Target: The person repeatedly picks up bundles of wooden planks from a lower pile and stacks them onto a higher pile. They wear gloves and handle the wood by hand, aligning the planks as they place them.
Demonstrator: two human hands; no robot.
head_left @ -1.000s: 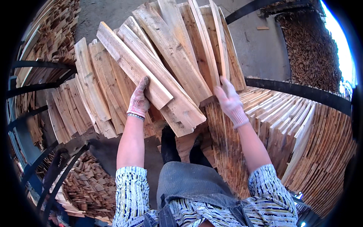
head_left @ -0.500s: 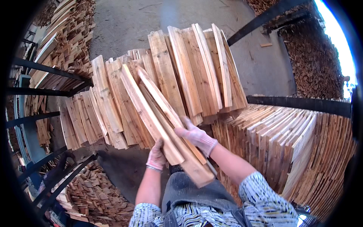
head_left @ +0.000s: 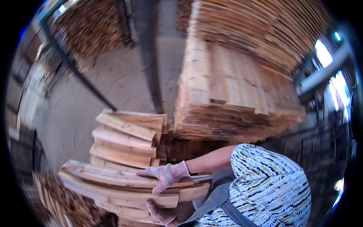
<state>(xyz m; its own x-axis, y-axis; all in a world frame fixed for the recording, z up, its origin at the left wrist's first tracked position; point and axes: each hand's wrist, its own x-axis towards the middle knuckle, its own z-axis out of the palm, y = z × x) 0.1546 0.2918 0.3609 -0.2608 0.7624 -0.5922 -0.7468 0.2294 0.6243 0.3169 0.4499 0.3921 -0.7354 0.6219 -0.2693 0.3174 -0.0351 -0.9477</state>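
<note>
I hold several long wooden boards in front of me, their ends pointing toward my body. My right hand, in a pale dusty work glove, grips the upper board of the bundle, thumb on the near side. My left hand, gloved too and partly hidden, curls round the lower side of the boards. Just beyond them, more boards lie in an overlapping row, close to the held ones.
A tall, tightly layered stack of boards stands at the far right. Dark metal bars rise beyond the row from a dusty floor. Another wood pile is at the far left. Loose pieces lie at lower left.
My view has swung to the right, bringing the tall layered stack to the far side. Both hands still hold the boards, which now lie more crosswise in view.
</note>
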